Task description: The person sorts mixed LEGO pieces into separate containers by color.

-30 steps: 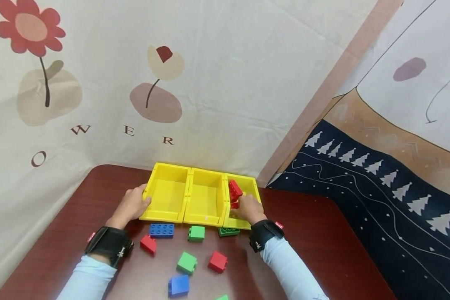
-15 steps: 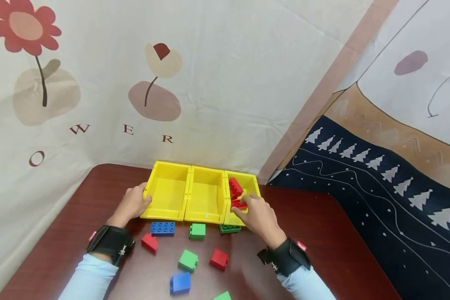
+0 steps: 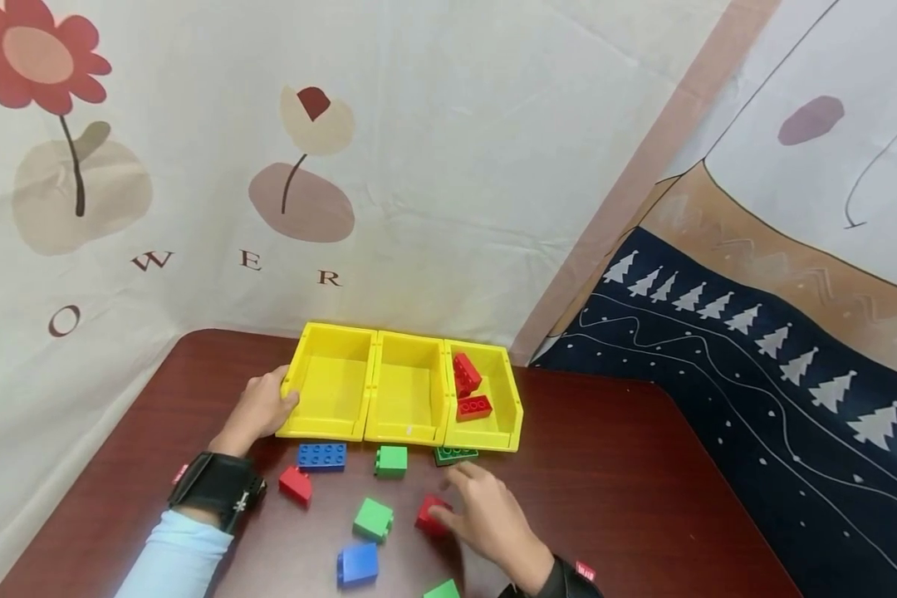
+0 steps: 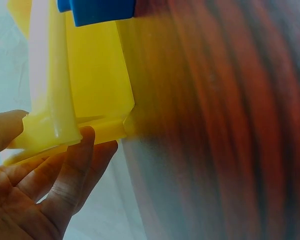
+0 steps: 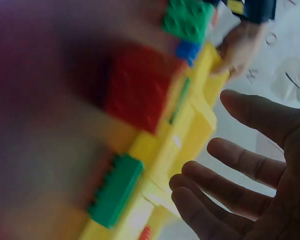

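A yellow three-compartment bin (image 3: pixel 407 433) stands at the back of the table. My left hand (image 3: pixel 262 404) grips its left wall; in the left wrist view the thumb and fingers (image 4: pixel 70 185) lie on either side of the yellow edge. Two red toy bricks (image 3: pixel 474 407) lie in the right compartment. My right hand (image 3: pixel 489 515) hovers at a red block (image 3: pixel 430 517) on the table, thumb overlapping it in the head view. In the right wrist view, the fingers are spread with nothing between them, and the red block (image 5: pixel 140 87) appears apart from them.
Along the bin's front lie a blue brick (image 3: pixel 321 456), a light green block (image 3: pixel 391 461) and a dark green brick (image 3: pixel 456 454). Nearer are a red sloped brick (image 3: pixel 295 485), a green block (image 3: pixel 373 519), a blue block (image 3: pixel 357 566) and another green block (image 3: pixel 443 590).
My right hand has withdrawn from the bin's right compartment and moved down toward me to the red block, leaving the red bricks inside. My left hand keeps its hold on the bin.
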### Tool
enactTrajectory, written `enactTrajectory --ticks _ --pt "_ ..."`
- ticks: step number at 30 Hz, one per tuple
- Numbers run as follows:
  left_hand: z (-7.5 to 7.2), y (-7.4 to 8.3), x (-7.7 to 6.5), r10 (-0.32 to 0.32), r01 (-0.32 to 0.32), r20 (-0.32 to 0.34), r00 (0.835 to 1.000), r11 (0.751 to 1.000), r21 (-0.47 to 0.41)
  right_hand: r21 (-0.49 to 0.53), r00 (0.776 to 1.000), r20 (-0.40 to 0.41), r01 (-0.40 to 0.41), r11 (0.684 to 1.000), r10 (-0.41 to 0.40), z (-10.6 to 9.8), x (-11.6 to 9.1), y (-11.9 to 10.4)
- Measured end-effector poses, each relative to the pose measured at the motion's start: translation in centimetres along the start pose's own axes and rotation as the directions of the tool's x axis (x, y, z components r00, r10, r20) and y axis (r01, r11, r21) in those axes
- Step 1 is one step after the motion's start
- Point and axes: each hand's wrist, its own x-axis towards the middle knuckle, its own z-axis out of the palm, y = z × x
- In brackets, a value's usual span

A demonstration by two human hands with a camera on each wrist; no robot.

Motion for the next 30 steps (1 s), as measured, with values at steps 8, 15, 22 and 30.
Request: enactTrajectory --ticks 8,15,22,30 --pt "-0.1 -0.2 -0.1 0.006 -0.006 -0.004 1.0 1.0 0.001 -0.034 0.998 0.063 0.024 0.999 -0.022 1.6 -1.0 -0.5" --pt "0.0 -0.1 0.0 0.015 -0.015 -0.002 1.0 1.0 0.001 -0.046 0.999 0.025 0.03 0.999 -0.029 1.8 -1.1 -0.7" --pt "-0.1 0.0 0.0 0.017 -0.017 -0.012 1.0 1.0 -0.003 -0.042 1.0 -0.012 0.026 0.999 -0.027 2.2 -1.3 -0.5" --pt "-0.1 -0.1 0.0 0.016 -0.016 -0.008 1.0 1.0 0.007 -0.047 0.999 -0.042 0.027 0.999 -0.029 2.7 -1.7 -0.6"
